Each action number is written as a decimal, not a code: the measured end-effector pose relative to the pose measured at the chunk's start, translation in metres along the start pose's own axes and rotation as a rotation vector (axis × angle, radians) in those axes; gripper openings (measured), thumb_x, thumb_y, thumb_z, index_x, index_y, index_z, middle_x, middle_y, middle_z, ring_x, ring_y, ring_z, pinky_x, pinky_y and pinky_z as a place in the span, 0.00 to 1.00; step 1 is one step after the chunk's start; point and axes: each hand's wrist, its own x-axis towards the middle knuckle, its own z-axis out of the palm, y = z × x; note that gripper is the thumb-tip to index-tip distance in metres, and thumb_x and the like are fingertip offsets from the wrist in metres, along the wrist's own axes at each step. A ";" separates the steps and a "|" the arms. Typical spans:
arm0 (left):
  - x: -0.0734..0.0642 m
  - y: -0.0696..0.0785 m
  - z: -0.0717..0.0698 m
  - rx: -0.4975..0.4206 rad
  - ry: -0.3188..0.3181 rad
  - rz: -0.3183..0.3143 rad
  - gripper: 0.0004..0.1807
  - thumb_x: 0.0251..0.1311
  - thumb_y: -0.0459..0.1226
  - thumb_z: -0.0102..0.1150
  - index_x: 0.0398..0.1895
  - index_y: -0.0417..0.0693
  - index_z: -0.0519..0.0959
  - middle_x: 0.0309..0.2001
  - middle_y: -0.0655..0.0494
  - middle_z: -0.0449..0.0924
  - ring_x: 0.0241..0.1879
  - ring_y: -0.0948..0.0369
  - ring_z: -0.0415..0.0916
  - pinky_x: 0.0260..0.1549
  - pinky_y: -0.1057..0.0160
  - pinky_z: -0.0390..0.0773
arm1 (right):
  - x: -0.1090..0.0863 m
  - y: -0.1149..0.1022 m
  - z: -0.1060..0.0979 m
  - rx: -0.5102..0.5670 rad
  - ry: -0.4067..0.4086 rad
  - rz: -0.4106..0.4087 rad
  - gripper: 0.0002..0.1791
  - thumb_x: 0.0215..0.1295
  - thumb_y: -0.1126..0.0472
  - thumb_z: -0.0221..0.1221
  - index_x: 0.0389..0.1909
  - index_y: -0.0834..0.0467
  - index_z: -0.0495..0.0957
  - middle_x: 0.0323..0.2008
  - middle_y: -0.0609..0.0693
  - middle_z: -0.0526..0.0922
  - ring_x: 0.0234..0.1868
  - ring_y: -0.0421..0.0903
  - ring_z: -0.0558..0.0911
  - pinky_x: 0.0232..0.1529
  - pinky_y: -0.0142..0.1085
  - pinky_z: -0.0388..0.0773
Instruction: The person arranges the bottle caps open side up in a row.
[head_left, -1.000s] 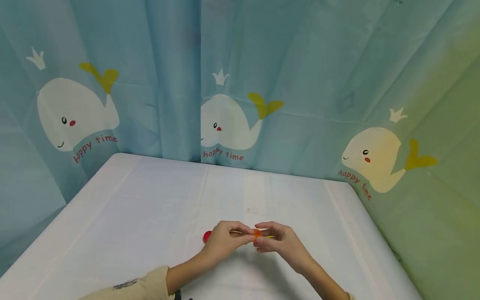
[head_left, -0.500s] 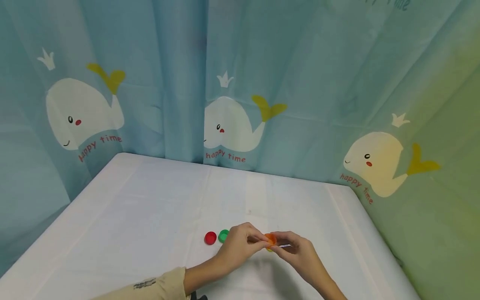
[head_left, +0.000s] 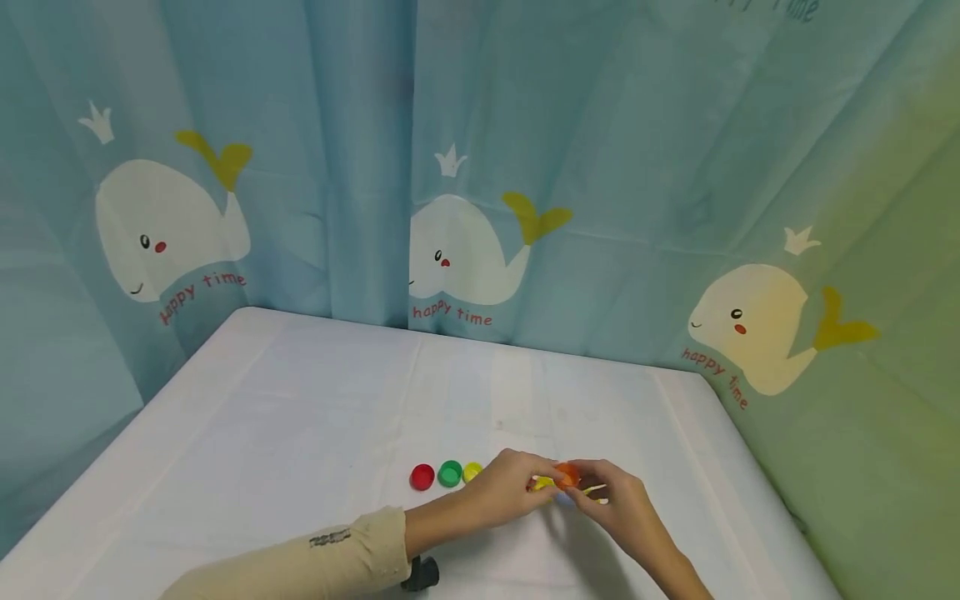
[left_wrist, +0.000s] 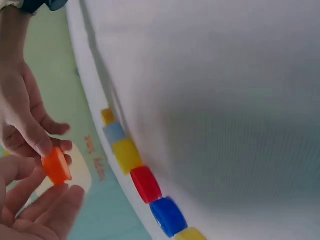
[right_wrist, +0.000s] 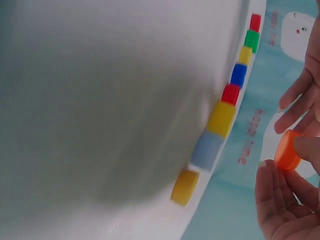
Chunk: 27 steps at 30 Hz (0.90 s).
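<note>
An orange bottle cap (head_left: 567, 475) is held up between both hands over the row's right part in the head view. My left hand (head_left: 506, 492) reaches in from the left, its thumb and fingertips at the cap's near side. From the other side my right hand (head_left: 618, 504) pinches it between thumb and fingers. The left wrist view shows the orange cap (left_wrist: 56, 166) tilted on edge, above the table. Below stands a row of caps: a red cap (head_left: 422, 477), a green cap (head_left: 450, 473) and a yellow cap (head_left: 472, 472) lead it; the left hand hides others.
The right wrist view shows the row continuing with a blue cap (right_wrist: 239, 75), a second red cap (right_wrist: 230, 94), a larger yellow cap (right_wrist: 221, 119), a light blue cap (right_wrist: 207, 150) and a golden-yellow cap (right_wrist: 185, 187). A whale-print curtain (head_left: 360, 167) hangs behind the white table (head_left: 315, 400).
Both hands have moved right along the row with the orange cap between them. The green cap and first yellow cap have come out from behind the left hand.
</note>
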 end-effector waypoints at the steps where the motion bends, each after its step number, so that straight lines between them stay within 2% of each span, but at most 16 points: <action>1: 0.002 -0.001 0.000 0.039 -0.027 0.014 0.12 0.61 0.34 0.58 0.47 0.48 0.84 0.49 0.62 0.80 0.26 0.74 0.69 0.18 0.76 0.64 | 0.000 0.002 -0.001 -0.012 0.005 0.010 0.17 0.50 0.71 0.68 0.42 0.60 0.80 0.37 0.46 0.82 0.32 0.38 0.81 0.28 0.30 0.79; 2: 0.004 -0.002 0.001 0.069 -0.052 0.027 0.14 0.60 0.32 0.57 0.49 0.48 0.83 0.51 0.61 0.79 0.26 0.73 0.70 0.16 0.74 0.63 | 0.000 0.003 -0.002 -0.024 0.010 0.022 0.17 0.49 0.71 0.69 0.42 0.60 0.80 0.37 0.45 0.82 0.32 0.38 0.80 0.27 0.30 0.78; 3: 0.006 -0.003 0.002 0.105 -0.076 0.040 0.16 0.60 0.31 0.55 0.50 0.48 0.82 0.53 0.60 0.77 0.30 0.72 0.73 0.19 0.75 0.65 | 0.000 0.005 -0.002 -0.038 0.014 0.030 0.17 0.48 0.71 0.69 0.41 0.60 0.80 0.37 0.45 0.82 0.31 0.38 0.80 0.26 0.30 0.78; 5: 0.009 -0.004 0.003 0.164 -0.119 0.062 0.19 0.58 0.29 0.54 0.53 0.48 0.80 0.56 0.59 0.75 0.45 0.70 0.75 0.31 0.75 0.72 | 0.000 0.007 -0.004 -0.065 0.013 0.051 0.17 0.48 0.70 0.70 0.41 0.60 0.80 0.36 0.45 0.82 0.31 0.37 0.80 0.26 0.30 0.77; 6: 0.011 -0.005 0.003 0.187 -0.142 0.074 0.21 0.57 0.28 0.53 0.54 0.48 0.79 0.57 0.58 0.74 0.49 0.68 0.74 0.38 0.74 0.73 | 0.000 0.008 -0.005 -0.077 0.008 0.062 0.17 0.48 0.70 0.70 0.41 0.60 0.80 0.36 0.45 0.82 0.31 0.38 0.80 0.26 0.30 0.77; 8: 0.015 -0.006 0.005 0.232 -0.184 0.112 0.24 0.55 0.26 0.52 0.56 0.47 0.78 0.59 0.57 0.73 0.57 0.65 0.69 0.52 0.69 0.69 | 0.001 0.010 -0.006 -0.097 -0.007 0.093 0.17 0.48 0.70 0.70 0.40 0.61 0.80 0.36 0.46 0.82 0.31 0.38 0.80 0.26 0.29 0.77; 10: 0.019 -0.005 0.006 0.261 -0.230 0.135 0.26 0.54 0.25 0.51 0.58 0.45 0.76 0.59 0.56 0.72 0.61 0.65 0.65 0.60 0.66 0.61 | 0.001 0.012 -0.009 -0.104 -0.033 0.133 0.16 0.49 0.69 0.69 0.41 0.62 0.80 0.36 0.47 0.82 0.31 0.40 0.80 0.27 0.30 0.77; 13: 0.025 -0.002 0.010 0.313 -0.303 0.155 0.26 0.56 0.24 0.50 0.60 0.43 0.73 0.61 0.54 0.69 0.63 0.65 0.60 0.63 0.67 0.54 | 0.001 0.017 -0.013 -0.117 -0.064 0.195 0.16 0.50 0.69 0.69 0.41 0.63 0.79 0.36 0.48 0.82 0.31 0.41 0.81 0.28 0.30 0.77; 17: 0.034 0.003 0.019 0.396 -0.397 0.120 0.25 0.62 0.28 0.49 0.64 0.46 0.70 0.66 0.55 0.64 0.66 0.63 0.57 0.64 0.66 0.53 | -0.002 0.024 -0.019 -0.147 -0.078 0.236 0.14 0.50 0.70 0.68 0.39 0.64 0.79 0.34 0.49 0.83 0.30 0.41 0.81 0.29 0.30 0.77; 20: 0.040 0.007 0.026 0.434 -0.452 0.106 0.25 0.63 0.29 0.50 0.65 0.48 0.69 0.66 0.56 0.63 0.66 0.61 0.56 0.64 0.66 0.53 | -0.005 0.028 -0.023 -0.166 -0.084 0.246 0.14 0.49 0.71 0.68 0.38 0.65 0.80 0.33 0.50 0.83 0.29 0.41 0.80 0.29 0.31 0.78; 23: 0.045 0.009 0.031 0.440 -0.490 0.100 0.26 0.62 0.30 0.52 0.65 0.48 0.68 0.67 0.56 0.63 0.66 0.63 0.56 0.64 0.67 0.52 | -0.008 0.032 -0.027 -0.176 -0.091 0.249 0.13 0.49 0.70 0.69 0.37 0.66 0.80 0.32 0.50 0.83 0.28 0.41 0.81 0.30 0.32 0.78; 27: 0.051 0.010 0.038 0.439 -0.507 0.108 0.25 0.62 0.31 0.53 0.64 0.47 0.69 0.66 0.57 0.63 0.66 0.68 0.55 0.64 0.68 0.49 | -0.011 0.036 -0.030 -0.173 -0.091 0.254 0.13 0.49 0.69 0.69 0.37 0.67 0.79 0.31 0.51 0.83 0.28 0.42 0.81 0.31 0.33 0.79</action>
